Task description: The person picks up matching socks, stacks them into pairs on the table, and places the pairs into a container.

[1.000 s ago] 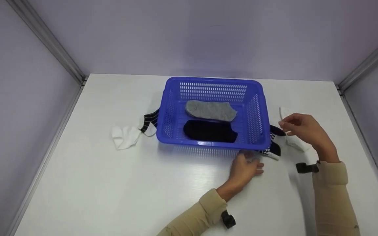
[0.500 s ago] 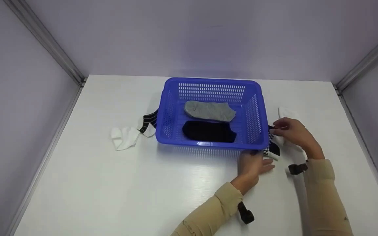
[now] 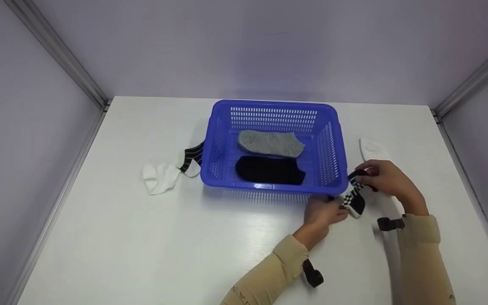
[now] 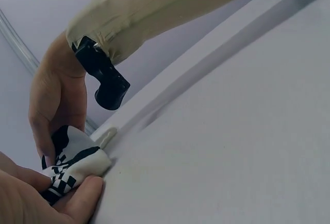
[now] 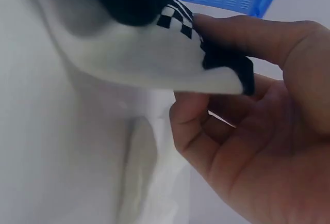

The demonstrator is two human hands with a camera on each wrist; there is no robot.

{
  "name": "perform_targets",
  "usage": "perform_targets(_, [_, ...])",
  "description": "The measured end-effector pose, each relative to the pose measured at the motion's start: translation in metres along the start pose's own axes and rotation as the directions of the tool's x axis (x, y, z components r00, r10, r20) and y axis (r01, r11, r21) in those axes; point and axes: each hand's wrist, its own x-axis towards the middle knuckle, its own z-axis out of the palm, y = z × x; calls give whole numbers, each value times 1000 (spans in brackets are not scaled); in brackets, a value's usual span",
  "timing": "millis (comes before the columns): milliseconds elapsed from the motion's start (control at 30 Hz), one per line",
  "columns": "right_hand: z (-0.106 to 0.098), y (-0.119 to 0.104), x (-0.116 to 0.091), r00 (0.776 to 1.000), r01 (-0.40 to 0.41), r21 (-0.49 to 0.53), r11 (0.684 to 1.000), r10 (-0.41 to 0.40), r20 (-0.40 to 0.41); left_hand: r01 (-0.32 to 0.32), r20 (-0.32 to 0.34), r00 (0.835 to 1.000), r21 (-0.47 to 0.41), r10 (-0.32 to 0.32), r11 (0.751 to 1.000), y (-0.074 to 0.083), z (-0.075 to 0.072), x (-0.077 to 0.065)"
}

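A black-and-white checkered sock (image 3: 357, 204) is stretched between my two hands at the basket's front right corner. My right hand (image 3: 388, 180) pinches its far end between thumb and fingers, as the right wrist view shows up close. Fingers of my left hand (image 3: 322, 212) grip the nearer end, just below the basket's front rim; in the left wrist view they close around the checkered band of the sock (image 4: 67, 175). Beside the hands stands a blue plastic basket (image 3: 269, 188), holding a grey sock (image 3: 271, 143) and a black sock (image 3: 269, 170) laid flat.
A white sock (image 3: 373, 149) lies to the right, partly hidden behind my right hand. Left of the basket are a crumpled white sock (image 3: 161, 178) and a black striped sock (image 3: 193, 156), partly covered by the basket. Pale walls surround the white table (image 3: 163, 254).
My right hand has come left and down onto the checkered sock and grasped it. My left hand has shifted right and taken hold of its near end. The sock has been drawn slightly toward me.
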Motion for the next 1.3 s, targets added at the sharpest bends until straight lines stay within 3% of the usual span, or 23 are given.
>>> perform_targets(267, [-3, -14, -34, 990, 109, -53, 993, -103, 100, -9, 134, 991, 139, -10, 990, 10, -26, -18])
perform_targets(500, [6, -33, -58, 949, 217, -16, 976, -207, 240, -77, 249, 968, 366, -18, 927, 28, -62, -32])
perform_targets(633, [15, -38, -68, 919, 271, 61, 961, -277, 279, -109, 341, 939, 429, -49, 897, 40, -85, -40])
perform_targets(800, [36, -43, -72, 869, 367, 201, 908, -412, 275, -205, 457, 888, 494, -52, 845, 52, -117, -44])
perform_targets(933, [60, -50, -72, 875, 336, 192, 922, -381, 298, -273, 506, 861, 539, -47, 797, 62, -144, -44])
perform_targets(1033, [83, -57, -68, 881, 322, 153, 934, -354, 312, -291, 505, 861, 589, -63, 754, 69, -165, -44])
perform_targets(1133, [103, -61, -65, 887, 326, 144, 934, -355, 296, -321, 498, 865, 643, -61, 695, 75, -184, -43])
perform_targets(1200, [113, -64, -63, 893, 327, 140, 935, -354, 278, -349, 485, 874, 685, -43, 639, 78, -193, -42])
perform_targets(1300, [124, -65, -62, 900, 337, 125, 933, -358, 249, -396, 464, 886, 750, 5, 530, 80, -202, -43])
